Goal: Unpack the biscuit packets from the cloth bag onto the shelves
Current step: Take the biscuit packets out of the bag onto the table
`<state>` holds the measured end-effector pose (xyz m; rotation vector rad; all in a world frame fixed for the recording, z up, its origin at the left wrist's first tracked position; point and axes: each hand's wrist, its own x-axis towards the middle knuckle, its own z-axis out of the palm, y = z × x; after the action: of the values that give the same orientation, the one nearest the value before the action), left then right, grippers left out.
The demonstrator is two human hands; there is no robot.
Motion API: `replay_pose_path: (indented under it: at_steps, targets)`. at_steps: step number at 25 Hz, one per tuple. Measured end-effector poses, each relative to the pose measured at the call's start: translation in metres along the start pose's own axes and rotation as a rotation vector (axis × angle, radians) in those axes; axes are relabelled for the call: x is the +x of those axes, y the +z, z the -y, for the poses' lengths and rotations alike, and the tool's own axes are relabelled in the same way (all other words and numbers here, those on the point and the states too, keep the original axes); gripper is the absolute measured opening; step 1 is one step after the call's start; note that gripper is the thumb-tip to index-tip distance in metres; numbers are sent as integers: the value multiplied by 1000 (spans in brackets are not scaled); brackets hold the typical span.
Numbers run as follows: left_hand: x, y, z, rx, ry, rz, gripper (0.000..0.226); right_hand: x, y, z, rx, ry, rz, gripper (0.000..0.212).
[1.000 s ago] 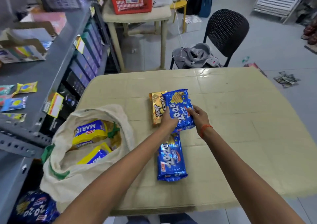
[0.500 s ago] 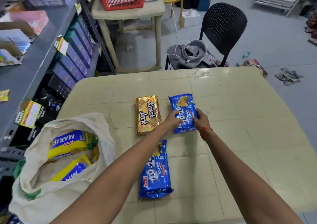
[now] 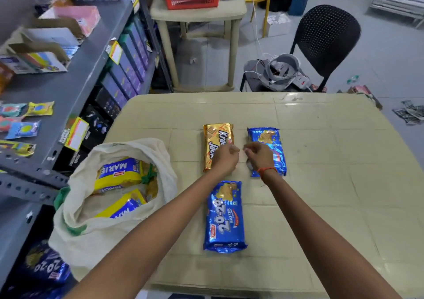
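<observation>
Gold "Krack Jack" packet [image 3: 216, 138] lies on the table [image 3: 332, 172], with the left hand [image 3: 226, 160] over its near right edge, fingers curled and gripping nothing. The right hand [image 3: 259, 157], likewise curled, hovers over a blue packet [image 3: 273, 142]. A "20-20 Butter" packet [image 3: 226, 216] lies nearer. "MARIE" packets [image 3: 119, 172] sit in the cloth bag [image 3: 98, 241].

Both bare forearms reach forward from the lower edge and draw in toward each other, the left forearm [image 3: 160, 218] slanting up to the right and the right forearm [image 3: 321, 225] up to the left. The left hand [image 3: 226, 160] and the right hand [image 3: 260, 157] hover backs up, close together but apart, each with fingers curled in and holding nothing. A red thread [image 3: 267, 170] circles the right wrist
</observation>
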<state>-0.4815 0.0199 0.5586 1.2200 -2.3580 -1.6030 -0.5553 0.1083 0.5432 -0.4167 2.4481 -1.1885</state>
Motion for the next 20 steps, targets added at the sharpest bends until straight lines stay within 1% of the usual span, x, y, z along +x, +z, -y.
replay_pose_path:
  at_steps: [2,3,5,7,9,10,11,12,13,14,16,17,18,20]
  targets:
    - [-17,-39,18,30,23,-113,16,-13,29,30,60,-40,95,14]
    - [-24,-59,28,38,27,-168,13,-20,44,43,102,-62,138,13]
    - [-40,-103,54,42,36,-302,14,-40,79,74,205,-109,253,14]
    - [-54,-147,86,85,-16,-427,18,-63,119,102,255,-154,399,22]
    - [-63,-184,116,189,-83,-489,19,-83,155,121,206,-209,522,28]
    - [-67,-200,133,268,-123,-474,19,-91,173,128,158,-237,589,27]
    - [-72,-216,148,360,-170,-423,20,-99,189,134,102,-257,646,23]
    - [-75,-228,163,458,-220,-327,22,-105,203,136,-13,-274,671,18]
    - [-76,-236,176,554,-255,-198,31,-107,215,134,-155,-302,682,19]
    - [-80,-246,191,627,-292,-53,45,-113,225,135,-313,-324,705,26]
    - [-84,-254,212,669,-306,213,70,-123,235,133,-580,-386,779,40]
    - [-83,-256,220,671,-289,288,78,-129,238,133,-669,-410,816,41]
    - [-85,-257,223,688,-285,330,80,-134,240,135,-738,-404,845,42]
    - [-82,-255,226,728,-256,346,74,-142,246,136,-791,-375,849,56]
